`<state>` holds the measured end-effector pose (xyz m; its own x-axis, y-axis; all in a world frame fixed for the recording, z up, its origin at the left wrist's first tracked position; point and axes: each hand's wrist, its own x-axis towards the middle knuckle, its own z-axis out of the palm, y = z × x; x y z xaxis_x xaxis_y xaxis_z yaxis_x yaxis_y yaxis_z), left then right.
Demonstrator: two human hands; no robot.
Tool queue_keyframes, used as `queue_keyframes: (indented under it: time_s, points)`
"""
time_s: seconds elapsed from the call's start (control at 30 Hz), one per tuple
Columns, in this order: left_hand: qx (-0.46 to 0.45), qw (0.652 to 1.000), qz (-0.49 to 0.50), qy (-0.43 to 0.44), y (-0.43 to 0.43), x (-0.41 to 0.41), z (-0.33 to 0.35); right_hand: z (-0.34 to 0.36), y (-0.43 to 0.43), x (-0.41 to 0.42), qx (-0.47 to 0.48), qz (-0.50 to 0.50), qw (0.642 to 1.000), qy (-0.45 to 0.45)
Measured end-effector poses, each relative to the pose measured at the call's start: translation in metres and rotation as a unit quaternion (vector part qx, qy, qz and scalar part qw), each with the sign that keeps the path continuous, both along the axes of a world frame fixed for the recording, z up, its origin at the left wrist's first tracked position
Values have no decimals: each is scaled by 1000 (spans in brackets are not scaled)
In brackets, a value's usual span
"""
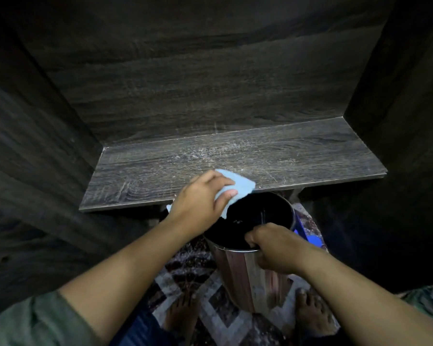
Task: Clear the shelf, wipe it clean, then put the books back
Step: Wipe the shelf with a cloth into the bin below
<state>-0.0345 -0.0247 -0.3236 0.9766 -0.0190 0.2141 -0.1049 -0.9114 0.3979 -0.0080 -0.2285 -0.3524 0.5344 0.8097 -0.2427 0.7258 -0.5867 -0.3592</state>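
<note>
Single head-worn wide-angle view, facing forward and steeply down, close above the shelf (298, 156), feet (313, 318) at lower edge

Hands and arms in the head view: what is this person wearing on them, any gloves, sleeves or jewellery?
No gloves, rings or watch show: the left hand and the right hand are bare. A dull green sleeve ends near the left elbow, and nothing covers either arm below that.

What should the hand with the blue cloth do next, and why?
Probably reach the cloth back to the pale dust on the shelf and drag it to the front edge. The left hand holds the cloth at that edge, and the right hand holds the bin just below, likely to catch it.
</note>
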Motion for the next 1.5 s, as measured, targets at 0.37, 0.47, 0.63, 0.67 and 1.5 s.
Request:
queue_keyframes:
  time_s: [0.37, 0.47, 0.63, 0.67, 1.5]
  points:
    - [40, 952, 299, -43, 105, 16, 4, 4, 28, 6, 1, 3, 1000, -2]
    - [57, 908, 411, -49, 148, 19, 7, 1, 38, 6, -8, 9, 1000, -1]
    - [192, 873, 448, -28, 200, 31, 2, -14, 44, 7, -22, -17, 999, 31]
    - [223, 876, 427, -7, 209, 34, -2, -15, 44, 7, -17, -18, 999, 33]
    - [-18, 916, 399, -21, 75, 128, -21, -6, 25, 2, 5, -28, 999, 40]
